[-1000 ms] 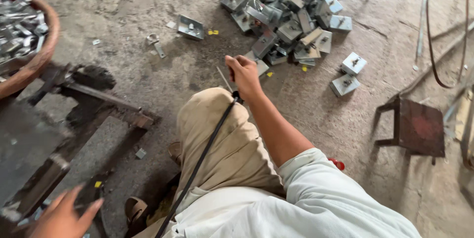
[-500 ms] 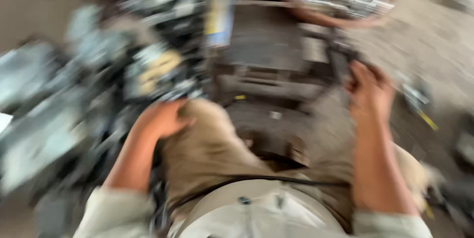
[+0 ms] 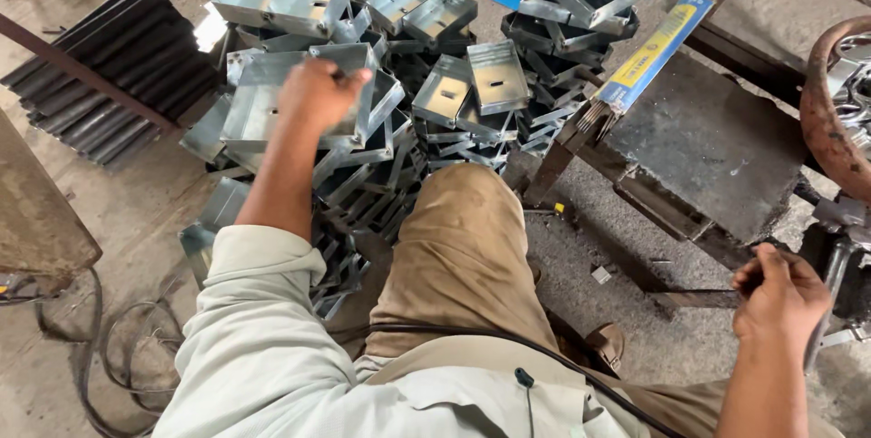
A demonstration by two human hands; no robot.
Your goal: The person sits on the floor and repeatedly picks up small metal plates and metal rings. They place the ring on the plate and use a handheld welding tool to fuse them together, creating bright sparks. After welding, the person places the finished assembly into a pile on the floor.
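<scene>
My left hand [image 3: 318, 93] reaches forward and closes over the rim of a shiny open metal box [image 3: 272, 102] on top of a big pile of similar galvanised boxes [image 3: 445, 84]. At the lower right, my right hand [image 3: 780, 297] pinches the end of a thin dark rod [image 3: 703, 291] that points left, just beside a dark steel work plate [image 3: 708, 138]. My knee in tan trousers [image 3: 463, 238] lies between the two hands.
A blue and yellow packet of thin rods [image 3: 649, 52] leans on the plate's far edge. A rusty round basin [image 3: 821, 116] sits at the right edge. Black stacked strips [image 3: 118, 66] lie at the upper left, and cables [image 3: 118, 356] coil at the lower left.
The view has swung from a scattered heap of boxes to this pile. My left hand now grips a box, and my right hand has dropped to the lower right with the rod.
</scene>
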